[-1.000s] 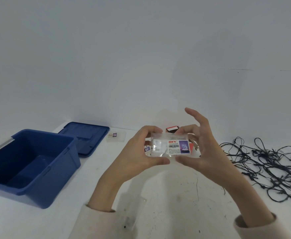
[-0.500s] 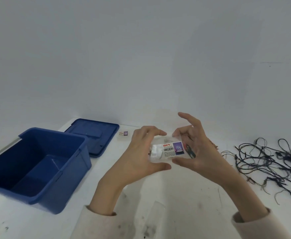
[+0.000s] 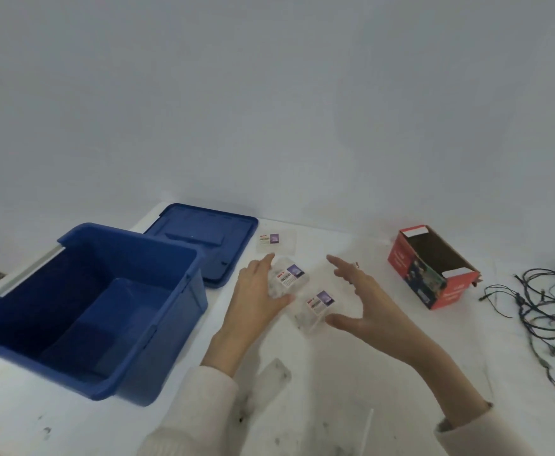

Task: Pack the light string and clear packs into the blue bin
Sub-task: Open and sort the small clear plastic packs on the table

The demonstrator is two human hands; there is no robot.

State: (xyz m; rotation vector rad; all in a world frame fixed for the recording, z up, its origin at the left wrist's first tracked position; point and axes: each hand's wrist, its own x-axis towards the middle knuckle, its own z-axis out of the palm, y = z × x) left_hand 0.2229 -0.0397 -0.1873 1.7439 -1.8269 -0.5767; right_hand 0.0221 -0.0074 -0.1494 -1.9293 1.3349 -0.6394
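The blue bin [image 3: 128,236] stands open on the left of the white table. My left hand [image 3: 253,301] holds a clear pack [image 3: 287,278] with a printed label between thumb and fingers, right of the bin. A second labelled clear pack [image 3: 317,304] sits between my two hands, close to my right thumb; whether it lies on the table I cannot tell. My right hand [image 3: 365,297] is spread with straight fingers and holds nothing. A third clear pack [image 3: 271,241] lies by the lid. The dark light string [image 3: 539,301] is tangled at the far right.
The bin's blue lid [image 3: 204,238] lies flat behind the bin. A red cardboard box [image 3: 430,268] lies open between my right hand and the string. More clear plastic pieces [image 3: 276,373] lie near my forearms. The wall rises just behind the table.
Both hands held one labelled bundle up together; now they are lower and apart, the left keeping one pack, the right released and spread. The view has shifted, revealing the red box.
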